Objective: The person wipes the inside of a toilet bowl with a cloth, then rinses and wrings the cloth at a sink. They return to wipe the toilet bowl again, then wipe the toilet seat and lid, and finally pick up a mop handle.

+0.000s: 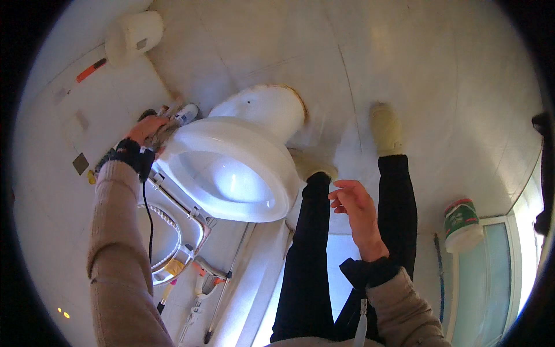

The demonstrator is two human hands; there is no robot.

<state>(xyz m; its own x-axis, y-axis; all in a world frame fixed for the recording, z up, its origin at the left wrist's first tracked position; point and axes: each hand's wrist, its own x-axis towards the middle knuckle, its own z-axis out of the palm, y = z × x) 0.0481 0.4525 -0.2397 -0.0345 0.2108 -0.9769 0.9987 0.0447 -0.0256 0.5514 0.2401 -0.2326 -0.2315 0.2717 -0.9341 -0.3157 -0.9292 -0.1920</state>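
Observation:
A white ceramic toilet bowl [234, 173] fills the middle of the view, light shining inside it. Beside its rim, my left hand [149, 130] reaches among a cluster of small items. A white bottle [187, 113] lies in this cluster, close to the bowl. Something greyish sits by my left fingers, too blurred to name, and whether they grip it is unclear. My right hand [354, 208] hangs over my legs, holding nothing, its fingers loosely bent and apart. The toilet seat and lid [173, 234] are hinged at the bowl's edge.
A white bin [135, 38] and an orange-and-black tool [91, 70] are at upper left. Long-handled cleaning tools [217, 277] stand near the seat. At right, a green-and-white bucket [464, 225] is near a glass door [485, 269]. My feet in pale shoes [386, 130] rest on the floor.

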